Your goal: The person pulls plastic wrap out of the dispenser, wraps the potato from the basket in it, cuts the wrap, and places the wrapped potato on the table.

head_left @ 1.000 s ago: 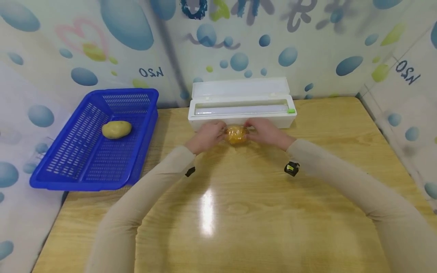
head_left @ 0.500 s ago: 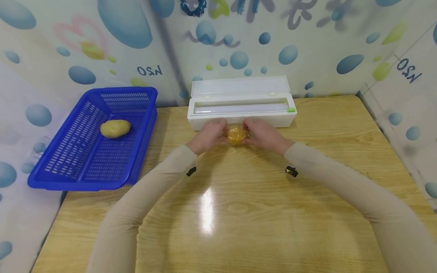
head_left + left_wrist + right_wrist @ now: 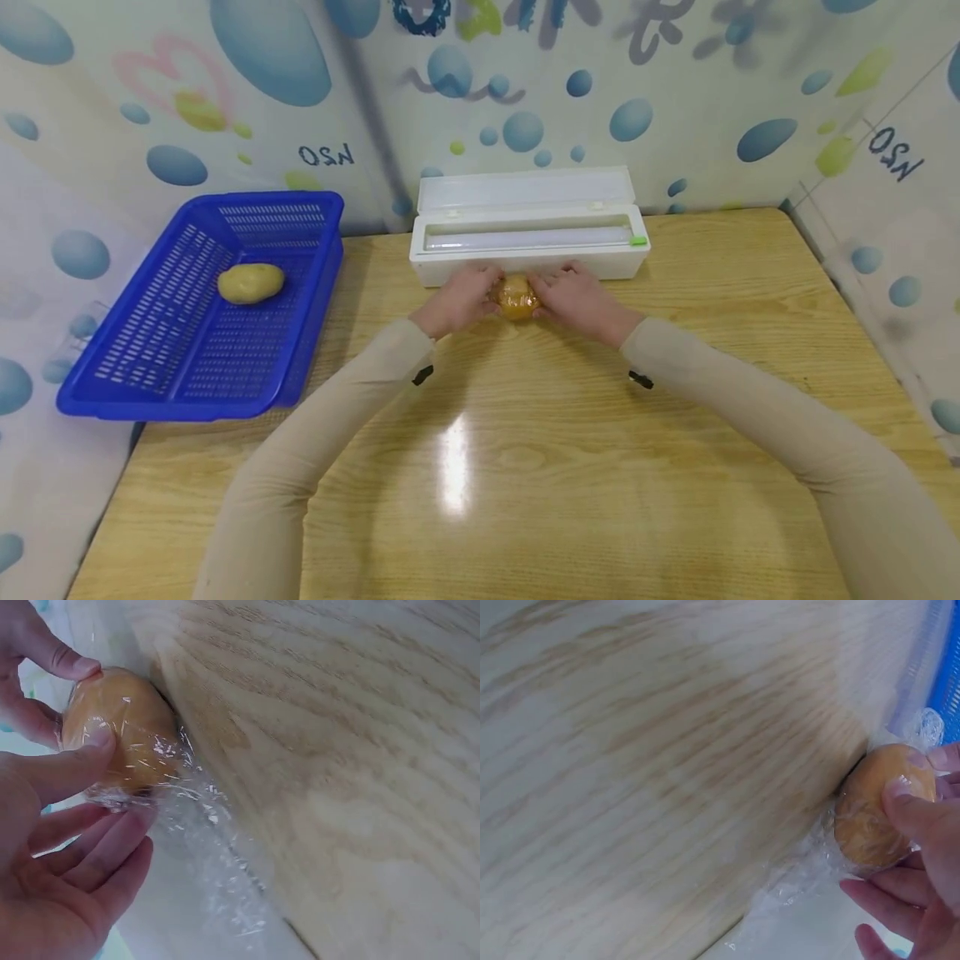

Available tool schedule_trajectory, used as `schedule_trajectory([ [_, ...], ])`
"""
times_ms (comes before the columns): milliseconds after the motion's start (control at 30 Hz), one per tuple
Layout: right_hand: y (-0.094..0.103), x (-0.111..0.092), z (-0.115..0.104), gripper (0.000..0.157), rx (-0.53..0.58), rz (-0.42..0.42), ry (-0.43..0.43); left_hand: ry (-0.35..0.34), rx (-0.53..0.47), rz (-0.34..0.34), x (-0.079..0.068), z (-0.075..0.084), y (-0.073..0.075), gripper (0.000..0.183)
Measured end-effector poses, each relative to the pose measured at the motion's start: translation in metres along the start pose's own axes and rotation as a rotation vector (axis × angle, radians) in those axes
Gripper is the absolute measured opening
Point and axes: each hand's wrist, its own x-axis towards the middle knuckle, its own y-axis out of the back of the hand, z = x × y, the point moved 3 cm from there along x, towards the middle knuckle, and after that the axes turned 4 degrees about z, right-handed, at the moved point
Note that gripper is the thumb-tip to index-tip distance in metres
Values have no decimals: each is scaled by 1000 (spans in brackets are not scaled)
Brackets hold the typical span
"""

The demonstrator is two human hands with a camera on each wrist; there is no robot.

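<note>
A rounded orange-coloured fruit or vegetable (image 3: pixel 517 298) wrapped in cling film is between both hands, just in front of the white film box; I cannot tell its kind. My left hand (image 3: pixel 461 300) holds its left side, the thumb lying on the wrapped surface in the left wrist view. From the other side my right hand (image 3: pixel 581 302) grips it, its thumb pressing on top in the right wrist view. Loose, crinkled cling film (image 3: pixel 217 847) trails from the wrapped piece in the left wrist view. Some fingertips are hidden behind it.
The white cling film box (image 3: pixel 528 265) stands against the back wall, its lid (image 3: pixel 525 190) raised and a film roll (image 3: pixel 528 239) inside. At the left is a blue basket (image 3: pixel 307 333) holding a potato (image 3: pixel 251 284). Everything stands on a wooden table (image 3: pixel 562 467).
Both hands stay around the wrapped piece and shift their fingers on it. The right hand has come closer to its right side. Basket and box stay put, apart from slight camera drift.
</note>
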Motion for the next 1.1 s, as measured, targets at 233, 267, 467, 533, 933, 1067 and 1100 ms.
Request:
schedule_trajectory([
  [233, -3, -6, -5, 60, -176, 104, 76, 1, -123, 0, 4, -2, 8, 20],
  [267, -3, -7, -6, 59, -187, 111, 81, 17, -145, 2, 4, -2, 8, 20],
  [467, -4, -7, 0, 55, 284, 12, -31, 49, -113, -43, 9, -2, 6, 22],
  [533, -2, -6, 6, 49, 561, 3, -107, 50, -107, -73, 12, 0, 5, 27],
  [933, -1, 3, 22, 28, 862, 44, -249, -61, -121, -125, 21, 9, 4, 25],
  [1067, 3, 4, 20, 28, 846, 23, -222, -16, -111, -128, 23, 12, 4, 24],
  [1100, 3, 4, 21, 27, 843, 9, -218, -8, -91, -129, 23, 14, 4, 26],
])
